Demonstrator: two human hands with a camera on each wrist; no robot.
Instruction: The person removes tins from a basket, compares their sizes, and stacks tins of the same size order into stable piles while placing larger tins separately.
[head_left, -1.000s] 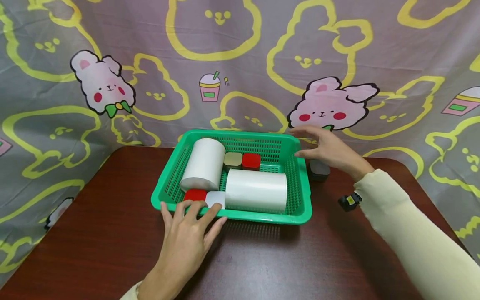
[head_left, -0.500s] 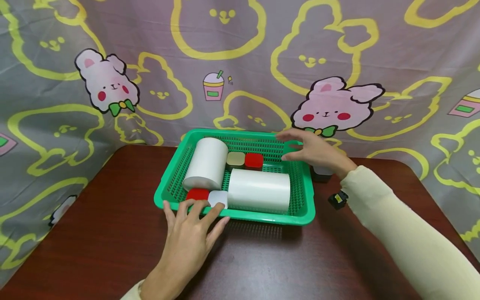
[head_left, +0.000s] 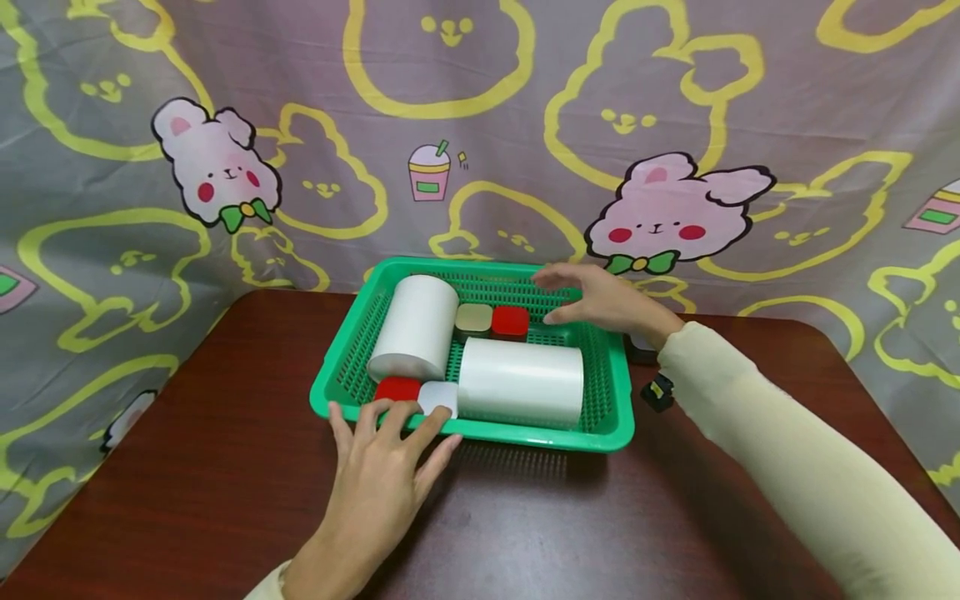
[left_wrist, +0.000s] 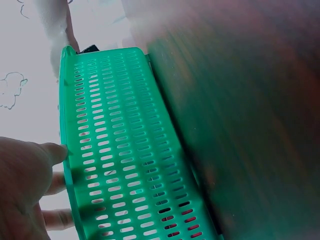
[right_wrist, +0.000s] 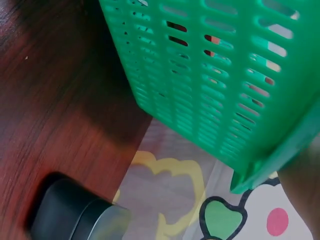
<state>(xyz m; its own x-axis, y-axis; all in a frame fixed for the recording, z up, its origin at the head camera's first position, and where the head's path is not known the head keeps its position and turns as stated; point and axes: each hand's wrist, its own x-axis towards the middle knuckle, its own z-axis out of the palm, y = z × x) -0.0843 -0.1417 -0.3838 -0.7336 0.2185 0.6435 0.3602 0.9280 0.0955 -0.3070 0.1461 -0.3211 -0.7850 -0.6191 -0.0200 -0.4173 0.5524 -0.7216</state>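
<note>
A green plastic basket point(head_left: 525, 433) with slotted sides stands on the table. It holds two white rolls, one point(head_left: 415, 329) slanting at the left and one point(head_left: 521, 383) lying crosswise at the front right. Small square-topped containers sit between them: beige point(head_left: 474, 318) and red point(head_left: 511, 322) at the back, red point(head_left: 397, 389) and white point(head_left: 438, 396) at the front. My left hand point(head_left: 382, 471) rests on the near rim, fingers spread over it by the front containers. My right hand point(head_left: 600, 302) hovers over the back right part, fingers loosely curved and holding nothing.
A dark container with a grey lid point(right_wrist: 107, 225) stands on the table just right of the basket, partly behind my right wrist in the head view. A cartoon-printed curtain point(head_left: 480, 108) closes off the back and sides of the brown table point(head_left: 225, 467).
My right hand has moved left, from beside the basket's right rim to over its inside. The left hand stays at the near rim; the contents lie as before.
</note>
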